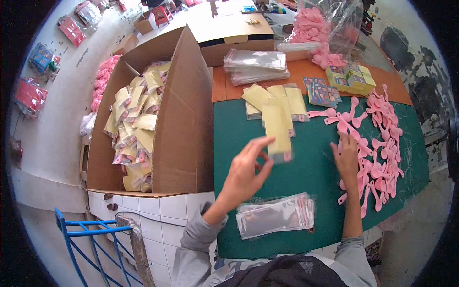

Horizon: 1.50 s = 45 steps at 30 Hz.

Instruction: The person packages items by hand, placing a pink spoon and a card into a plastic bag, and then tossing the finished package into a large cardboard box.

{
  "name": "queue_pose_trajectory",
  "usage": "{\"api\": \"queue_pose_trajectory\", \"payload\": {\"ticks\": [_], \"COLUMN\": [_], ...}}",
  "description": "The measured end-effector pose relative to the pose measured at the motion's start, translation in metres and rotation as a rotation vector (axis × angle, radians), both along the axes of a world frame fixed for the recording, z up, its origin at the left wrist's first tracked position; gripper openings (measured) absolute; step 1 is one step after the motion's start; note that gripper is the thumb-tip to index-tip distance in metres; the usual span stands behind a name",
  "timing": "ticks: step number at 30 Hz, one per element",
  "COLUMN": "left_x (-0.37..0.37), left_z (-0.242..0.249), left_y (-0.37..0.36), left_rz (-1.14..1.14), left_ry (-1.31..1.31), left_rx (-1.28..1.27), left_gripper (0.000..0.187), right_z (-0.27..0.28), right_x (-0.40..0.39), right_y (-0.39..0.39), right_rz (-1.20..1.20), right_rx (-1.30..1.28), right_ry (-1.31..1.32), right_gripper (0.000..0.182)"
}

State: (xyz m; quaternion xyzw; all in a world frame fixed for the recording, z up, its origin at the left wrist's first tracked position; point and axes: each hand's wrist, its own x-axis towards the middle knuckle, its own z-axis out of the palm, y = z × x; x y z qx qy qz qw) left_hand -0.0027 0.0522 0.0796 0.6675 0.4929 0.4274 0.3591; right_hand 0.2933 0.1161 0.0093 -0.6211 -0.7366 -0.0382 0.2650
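Observation:
My left hand is raised over the green table, its thumb and fingers apart with nothing between them. Just beyond its fingertips is a yellow card in a clear bag, slightly blurred, over other packed yellow cards. On the right, my right hand reaches to the left edge of the pile of pink spoons; its fingertips are at a spoon, and whether they grip it I cannot tell. Nearest my body lies a stack of empty clear bags.
Left of the table stands a tall cardboard box full of packed cards. At the back are stacked clear bags, small printed cards, yellow bundles and a bag of pink spoons. A blue metal frame stands lower left.

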Motion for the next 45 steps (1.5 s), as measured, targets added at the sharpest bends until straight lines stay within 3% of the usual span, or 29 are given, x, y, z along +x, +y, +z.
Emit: {"api": "queue_pose_trajectory", "payload": {"ticks": [1,4,5,8,10,11,14,17,20,23,26,29,32,35,38,40,43,45], "left_x": [0.001,0.010,0.012,0.024,0.035,0.038,0.041,0.040,0.037,0.034,0.033,0.033,0.032,0.032,0.031,0.030,0.026,0.020], "left_z": [0.006,-0.014,-0.016,-0.044,-0.059,-0.060,-0.059,-0.066,-0.075,-0.076,-0.068,-0.062,-0.065,-0.067,-0.063,-0.063,-0.067,-0.073], "left_y": [0.013,0.048,0.045,0.008,-0.029,-0.037,-0.050,-0.044,-0.043,-0.042,-0.041,-0.040,-0.040,-0.041,-0.040,-0.040,-0.039,-0.038], "left_rz": [0.000,0.242,0.203,-0.224,-0.340,-0.331,-0.323,-0.331,-0.322,-0.308,-0.266,-0.232,-0.257,-0.275,-0.280,-0.289,-0.228,-0.247], "left_ry": [-0.017,0.292,0.328,0.280,0.433,0.436,0.403,0.298,0.206,0.103,0.034,0.011,0.021,0.034,0.052,0.033,-0.103,-0.385], "left_rx": [0.046,0.303,0.326,-0.080,-0.106,-0.073,-0.050,-0.112,-0.109,-0.124,-0.190,-0.260,-0.290,-0.265,-0.283,-0.274,-0.206,-0.340], "left_gripper": [0.044,0.044,0.041,0.035,0.029,0.028,0.026,0.023,0.021,0.020,0.019,0.017,0.016,0.013,0.012,0.012,0.012,0.013], "right_z": [-0.004,-0.017,-0.022,-0.021,-0.022,-0.019,0.010,0.011,0.012,0.024,0.048,0.070,0.066,0.058,0.050,0.048,0.039,0.036], "right_x": [0.010,0.031,0.035,0.041,0.045,0.048,0.035,0.035,0.038,0.019,0.007,-0.006,-0.009,-0.019,-0.025,-0.032,-0.033,-0.033], "right_y": [0.006,0.012,0.015,0.016,0.015,0.014,0.002,-0.004,-0.014,-0.027,-0.041,-0.041,-0.047,-0.049,-0.050,-0.051,-0.049,-0.049], "right_rz": [-0.055,-0.159,-0.150,-0.137,-0.134,-0.145,-0.080,-0.025,0.000,0.352,0.679,0.989,0.829,0.649,0.584,0.549,0.476,0.444], "right_rx": [-0.043,-0.126,-0.116,-0.191,-0.214,-0.138,0.279,0.336,0.135,-0.210,-0.703,-0.735,-0.934,-0.977,-1.036,-0.997,-0.966,-0.913], "right_ry": [0.019,0.078,0.097,0.283,0.450,0.337,0.479,0.862,0.664,0.865,0.802,0.541,0.697,0.984,0.961,0.776,0.632,0.622], "right_gripper": [0.035,0.034,0.034,0.030,0.028,0.024,0.019,0.014,0.013,0.015,0.016,0.017,0.015,0.015,0.013,0.014,0.015,0.017]}}
